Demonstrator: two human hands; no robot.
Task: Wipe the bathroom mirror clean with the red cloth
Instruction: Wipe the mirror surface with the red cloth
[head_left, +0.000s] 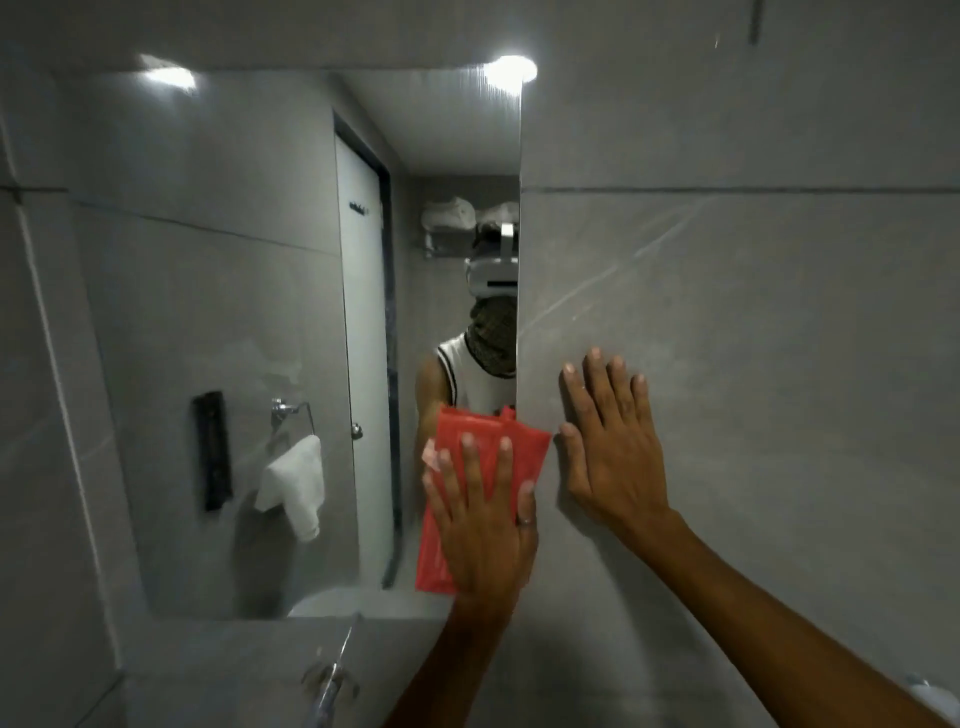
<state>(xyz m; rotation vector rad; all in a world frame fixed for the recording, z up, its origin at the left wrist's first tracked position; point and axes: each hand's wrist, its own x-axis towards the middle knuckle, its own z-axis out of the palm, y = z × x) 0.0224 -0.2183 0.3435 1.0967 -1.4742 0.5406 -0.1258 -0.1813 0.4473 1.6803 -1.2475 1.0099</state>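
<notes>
The bathroom mirror (234, 312) fills the left and middle of the head view, and its right edge runs down near the centre. The folded red cloth (524, 452) lies flat against the glass at the mirror's lower right corner. My left hand (483, 530) presses on the cloth with fingers spread, covering its lower half. My right hand (608, 447) rests flat and open on the grey wall tile just right of the mirror's edge and holds nothing. Faint smears show on the lower glass.
A chrome tap (332, 680) sticks out below the mirror at the bottom left. Grey wall tiles (753, 312) cover the right side. A white object (935, 696) sits at the bottom right corner. The mirror reflects a door, a hanging white towel and a person.
</notes>
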